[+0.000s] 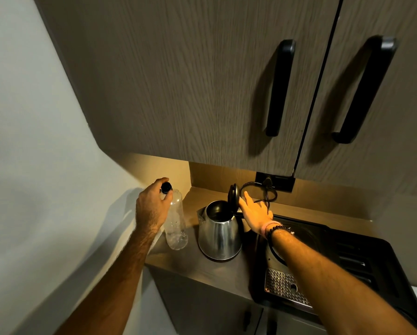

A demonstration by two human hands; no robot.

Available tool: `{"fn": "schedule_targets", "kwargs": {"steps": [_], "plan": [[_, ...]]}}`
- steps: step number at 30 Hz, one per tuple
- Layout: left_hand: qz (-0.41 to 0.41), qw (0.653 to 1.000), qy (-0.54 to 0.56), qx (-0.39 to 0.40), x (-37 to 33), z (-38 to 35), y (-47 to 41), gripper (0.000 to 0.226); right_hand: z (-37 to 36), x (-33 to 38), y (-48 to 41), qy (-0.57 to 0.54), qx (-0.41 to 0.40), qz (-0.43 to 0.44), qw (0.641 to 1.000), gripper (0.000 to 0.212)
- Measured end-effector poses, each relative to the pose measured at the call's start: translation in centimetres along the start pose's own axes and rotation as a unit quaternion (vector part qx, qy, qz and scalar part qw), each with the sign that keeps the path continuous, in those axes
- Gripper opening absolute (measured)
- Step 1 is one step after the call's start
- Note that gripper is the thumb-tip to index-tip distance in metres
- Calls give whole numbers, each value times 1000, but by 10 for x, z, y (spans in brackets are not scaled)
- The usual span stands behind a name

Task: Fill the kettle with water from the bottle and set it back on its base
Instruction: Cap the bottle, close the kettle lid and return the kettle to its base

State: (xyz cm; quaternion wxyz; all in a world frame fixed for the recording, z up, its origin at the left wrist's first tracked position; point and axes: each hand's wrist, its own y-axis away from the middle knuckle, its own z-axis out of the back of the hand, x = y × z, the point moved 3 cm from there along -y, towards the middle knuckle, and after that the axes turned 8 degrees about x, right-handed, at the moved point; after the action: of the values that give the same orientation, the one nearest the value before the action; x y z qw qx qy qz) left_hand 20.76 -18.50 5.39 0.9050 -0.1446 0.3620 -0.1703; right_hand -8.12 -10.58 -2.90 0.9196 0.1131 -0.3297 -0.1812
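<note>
A steel kettle (220, 234) stands on the wooden counter (193, 264) with its black lid (233, 197) flipped up and the inside showing. My right hand (255, 212) reaches in behind the raised lid, fingers spread, touching or nearly touching it. Left of the kettle stands a clear plastic bottle (176, 226) with a black cap (166, 187). My left hand (154, 204) is wrapped around the bottle's neck, just under the cap. The kettle's base is hidden under the kettle.
A black hob (347, 257) with a perforated metal plate (284, 286) fills the counter to the right. A black power cord (263, 192) loops from a wall socket (275, 181) behind the kettle. Cupboard doors with black handles (278, 88) hang low overhead. A white wall is on the left.
</note>
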Motion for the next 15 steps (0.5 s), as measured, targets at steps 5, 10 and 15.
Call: {"fn": "schedule_targets", "kwargs": {"steps": [5,10,15], "plan": [[37,999,-18,16,7,2,6,65,-3,6,3,-80,-15,-31,996,117],[-58,996,-10,-71,-15,1,21,41,-1,9,5,-89,-13,-29,996,124],[-113,987,-27,112,-47,-56,36,52,3,5,6,-56,-6,0,998,93]]}}
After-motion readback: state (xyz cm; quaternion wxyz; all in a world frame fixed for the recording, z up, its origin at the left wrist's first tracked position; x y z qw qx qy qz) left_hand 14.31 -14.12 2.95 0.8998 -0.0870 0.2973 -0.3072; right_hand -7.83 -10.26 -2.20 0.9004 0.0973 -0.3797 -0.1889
